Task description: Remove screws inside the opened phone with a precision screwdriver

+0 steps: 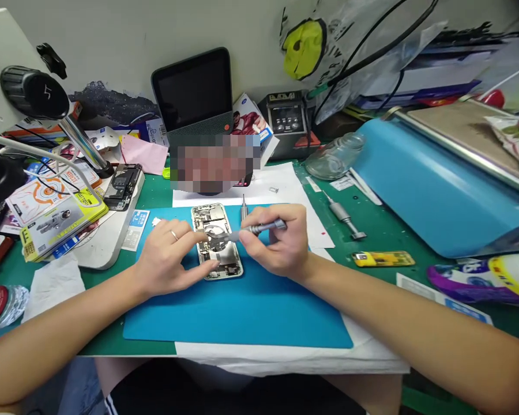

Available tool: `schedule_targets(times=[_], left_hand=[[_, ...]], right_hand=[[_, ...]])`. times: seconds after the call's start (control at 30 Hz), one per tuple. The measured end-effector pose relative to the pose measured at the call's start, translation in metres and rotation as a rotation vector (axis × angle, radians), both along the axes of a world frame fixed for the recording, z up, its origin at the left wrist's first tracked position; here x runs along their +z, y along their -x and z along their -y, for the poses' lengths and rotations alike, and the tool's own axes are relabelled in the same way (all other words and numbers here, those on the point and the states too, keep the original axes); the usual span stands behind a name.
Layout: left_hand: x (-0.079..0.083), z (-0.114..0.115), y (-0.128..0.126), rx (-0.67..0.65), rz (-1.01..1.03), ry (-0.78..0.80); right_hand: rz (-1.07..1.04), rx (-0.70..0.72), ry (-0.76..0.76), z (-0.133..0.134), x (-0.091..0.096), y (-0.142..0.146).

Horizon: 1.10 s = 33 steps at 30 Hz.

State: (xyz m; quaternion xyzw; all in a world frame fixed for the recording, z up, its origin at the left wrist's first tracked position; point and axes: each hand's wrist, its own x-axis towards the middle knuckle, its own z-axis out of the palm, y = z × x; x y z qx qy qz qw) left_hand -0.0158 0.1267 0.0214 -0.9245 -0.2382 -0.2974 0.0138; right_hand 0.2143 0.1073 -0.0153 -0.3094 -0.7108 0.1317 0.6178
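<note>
An opened smartphone (224, 259) with its inner parts bare lies on the blue mat (242, 311). My left hand (168, 253) rests at its left side, index finger and thumb stretched apart over the phone. My right hand (281, 239) is closed around a grey-handled pry tool with a flat blade (268, 226). The blade reaches over the round part in the middle of the phone, close to my left index fingertip. Whether the blade touches the phone I cannot tell. Just behind my right hand stands a grey screwdriver (244, 207), partly hidden.
Another screwdriver (343, 216) and a yellow phone battery (383, 259) lie to the right. Beyond them are a blue case (419, 184) and a glass jar (335, 155). Battery boxes (64, 222) and another opened phone (124, 187) sit left. At the back stands a dark-screened display (194, 89).
</note>
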Motion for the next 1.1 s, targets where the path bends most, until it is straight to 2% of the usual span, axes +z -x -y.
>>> schedule_targets(times=[0.2,0.5,0.73,1.1], left_hand=[[-0.0014,0.0043,-0.0043,-0.013,-0.009,-0.026],[-0.0061,0.0053,-0.0058,-0.042,-0.041,0.010],[-0.0043,0.0064,-0.0031,-0.055,-0.047,0.062],[-0.0077,0.0030,-0.0034,-0.110,-0.019,0.055]], right_hand=[[0.070,0.090,-0.080,0.0042,0.0030,0.0048],[0.027,0.127,-0.020,0.0054,0.0008,0.0065],[0.007,0.155,-0.025,0.0065,0.0017,0.0050],[0.013,0.197,-0.062,0.0054,0.0006,0.0025]])
